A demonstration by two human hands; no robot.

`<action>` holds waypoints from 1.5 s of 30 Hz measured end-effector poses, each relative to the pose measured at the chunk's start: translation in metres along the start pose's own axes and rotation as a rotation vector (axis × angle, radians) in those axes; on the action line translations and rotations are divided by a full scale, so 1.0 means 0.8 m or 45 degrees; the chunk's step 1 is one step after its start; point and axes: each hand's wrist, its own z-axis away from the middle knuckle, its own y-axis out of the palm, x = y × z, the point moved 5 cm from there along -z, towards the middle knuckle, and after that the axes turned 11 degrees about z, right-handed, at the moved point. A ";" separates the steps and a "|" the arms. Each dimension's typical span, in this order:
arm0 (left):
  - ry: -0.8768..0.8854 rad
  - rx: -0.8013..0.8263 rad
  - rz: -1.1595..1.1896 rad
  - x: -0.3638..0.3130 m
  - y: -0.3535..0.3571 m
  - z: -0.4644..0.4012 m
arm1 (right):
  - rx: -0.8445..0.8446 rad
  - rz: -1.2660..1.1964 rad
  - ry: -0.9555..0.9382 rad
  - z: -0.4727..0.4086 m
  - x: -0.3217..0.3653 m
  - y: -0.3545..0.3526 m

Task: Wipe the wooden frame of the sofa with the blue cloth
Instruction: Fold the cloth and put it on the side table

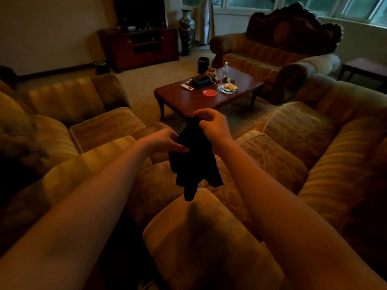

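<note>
So the person is standing over the near end of a sofa with both arms out in front, and the cloth (193, 162) hangs bunched up between the two hands. It reads as almost black in this dim light, so the blue can't really be confirmed here. The right hand (211, 127) pinches the top of it, fingers curled around the fabric, a bit higher and farther out. The left hand (165, 141) grips it on the left side, just below, thumb and fingers closed on a fold. The rest dangles over a sofa cushion (209, 237) without touching it.

Looks like the step in hand is sorting the cloth out before any wiping starts. Doing that well probably means shaking it open and folding it into a flat pad, so one hand gets a broad clean face to press with instead of a wad.

The tricky bit is the target. The near sofas show mostly upholstery in this view, and any wood on them is hidden or too dark to make out. The clearest wood is the carved dark frame (293, 24) on the far sofa (261, 55) by the windows, past the coffee table (188, 101). Carving like that would likely want a fingertip wrapped in cloth to get into the grooves, keeping off the striped fabric.
</note>
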 end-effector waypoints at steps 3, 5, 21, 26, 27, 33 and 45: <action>-0.097 -0.061 -0.060 0.030 -0.018 0.004 | 0.010 -0.039 0.024 -0.013 0.006 0.026; -0.115 -0.062 -0.122 0.054 -0.035 0.012 | -0.004 -0.035 0.028 -0.026 0.011 0.038; -0.211 -0.009 -0.142 0.274 -0.251 -0.020 | 0.182 0.272 -0.085 -0.157 0.067 0.265; -0.330 -0.171 -0.136 0.334 -0.343 -0.008 | 0.257 0.451 -0.172 -0.188 0.104 0.374; -0.373 -0.203 -0.113 0.346 -0.362 -0.004 | 0.295 0.501 -0.199 -0.193 0.109 0.397; -0.487 -0.371 0.129 0.427 -0.445 0.023 | 0.382 0.651 -0.283 -0.207 0.133 0.510; -0.448 -0.724 0.559 0.462 -0.481 0.080 | 0.677 0.764 -0.407 -0.212 0.134 0.620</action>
